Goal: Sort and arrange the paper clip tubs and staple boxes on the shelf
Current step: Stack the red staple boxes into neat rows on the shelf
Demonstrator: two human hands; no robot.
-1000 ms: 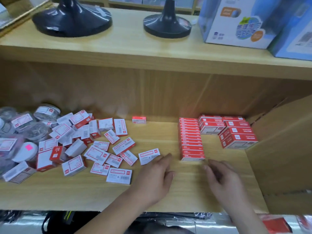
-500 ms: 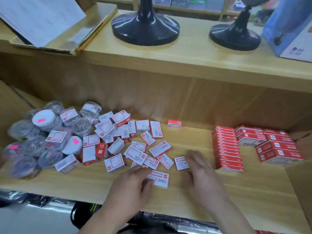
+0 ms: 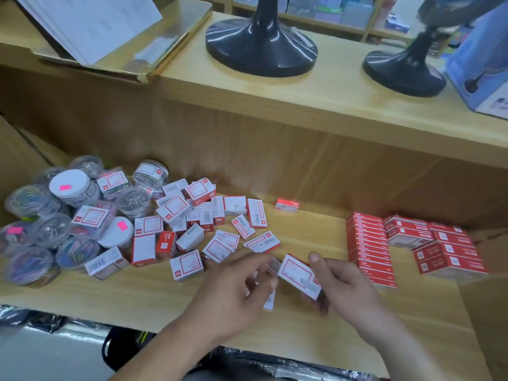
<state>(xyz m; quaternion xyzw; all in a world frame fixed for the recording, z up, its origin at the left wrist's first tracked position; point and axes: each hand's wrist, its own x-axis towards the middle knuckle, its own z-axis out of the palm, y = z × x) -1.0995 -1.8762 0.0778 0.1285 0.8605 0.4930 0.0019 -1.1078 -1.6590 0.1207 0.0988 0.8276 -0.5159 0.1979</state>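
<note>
My right hand (image 3: pixel 349 290) pinches a white-labelled red staple box (image 3: pixel 299 273) just above the wooden shelf board (image 3: pixel 137 301). Beside it, my left hand (image 3: pixel 233 295) curls its fingers round another staple box (image 3: pixel 269 301), mostly hidden. Loose staple boxes (image 3: pixel 189 215) lie scattered in the middle. Clear paper clip tubs (image 3: pixel 74 188) are heaped at the left. To the right, red staple boxes stand in a neat row (image 3: pixel 368 248), with a stack (image 3: pixel 445 251) beyond. One red box (image 3: pixel 286 206) sits alone at the back.
The upper shelf carries two black round bases (image 3: pixel 261 48) (image 3: pixel 404 70), a gold tray (image 3: pixel 170 45) with papers and a blue carton (image 3: pixel 478 64). A cardboard wall (image 3: pixel 489 312) closes the right side. Black bags (image 3: pixel 247 364) lie below the shelf.
The view swung left, bringing the tubs into sight. Both hands moved from the neat row to the loose boxes. My right hand picked one up and my left hand closed on another.
</note>
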